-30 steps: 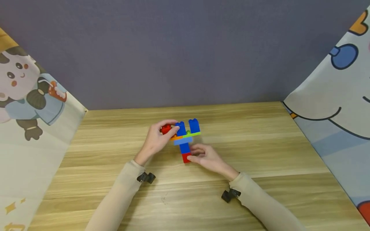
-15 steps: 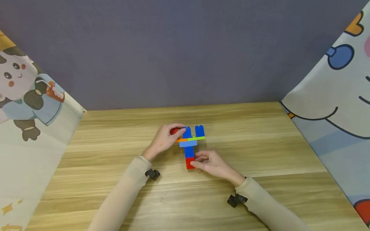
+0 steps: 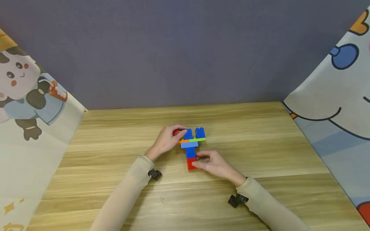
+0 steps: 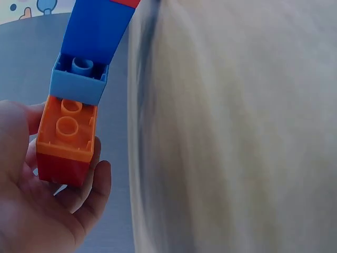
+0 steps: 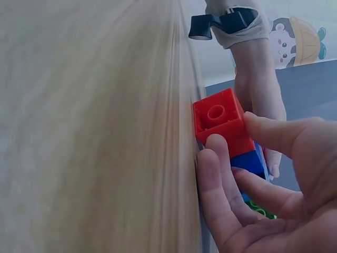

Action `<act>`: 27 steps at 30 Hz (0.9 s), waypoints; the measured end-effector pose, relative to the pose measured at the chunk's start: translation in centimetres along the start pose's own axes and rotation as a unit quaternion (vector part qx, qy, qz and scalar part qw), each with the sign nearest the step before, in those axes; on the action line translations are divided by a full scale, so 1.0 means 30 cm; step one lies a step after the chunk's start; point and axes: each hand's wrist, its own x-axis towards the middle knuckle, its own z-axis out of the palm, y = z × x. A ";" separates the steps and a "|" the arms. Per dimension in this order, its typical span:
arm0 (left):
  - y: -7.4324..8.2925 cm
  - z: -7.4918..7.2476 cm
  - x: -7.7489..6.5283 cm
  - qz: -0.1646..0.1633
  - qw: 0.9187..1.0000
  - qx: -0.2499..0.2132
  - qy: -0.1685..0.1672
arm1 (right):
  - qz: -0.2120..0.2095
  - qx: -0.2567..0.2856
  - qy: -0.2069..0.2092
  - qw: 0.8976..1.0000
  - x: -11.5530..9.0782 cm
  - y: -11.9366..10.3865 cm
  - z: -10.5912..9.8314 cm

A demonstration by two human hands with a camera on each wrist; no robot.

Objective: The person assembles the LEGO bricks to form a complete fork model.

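Both hands hold a structure of plastic building bricks. Its stem is a red brick under a dark blue brick. A light blue brick lies across the stem. Above it run an orange plate and a lime green plate, bearing two upright blue bricks and another red brick at the left. My left hand grips the upper left end, partly hiding that red brick. My right hand pinches the bottom red brick, whose hollow underside shows in the right wrist view.
The wooden tabletop reaches back to a dark grey panel. Printed cartoon panels stand along the left and right sides. Each wrist wears a small black camera.
The brick structure has moved right and nearer to me, and its tilt has straightened. Both hands have moved with it, keeping their holds; most of this came in the first half second.
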 end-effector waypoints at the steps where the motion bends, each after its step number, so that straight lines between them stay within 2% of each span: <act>1: -0.003 0.003 0.000 -0.003 1.000 0.002 -0.002 | -0.001 0.000 0.000 1.000 0.000 -0.001 0.000; 4: -0.004 0.009 0.000 -0.008 1.000 0.014 -0.004 | -0.003 0.003 -0.002 1.000 0.000 -0.005 0.002; 11: 0.002 0.023 0.018 0.004 0.996 0.084 -0.020 | -0.018 -0.004 -0.002 1.000 0.000 -0.013 0.011; 19: -0.006 0.027 0.027 -0.011 0.995 0.095 -0.030 | -0.014 -0.023 0.014 1.000 0.004 -0.022 0.022; 27: -0.008 0.036 0.034 -0.013 0.992 0.114 -0.049 | -0.008 -0.007 0.015 1.000 0.005 -0.024 0.025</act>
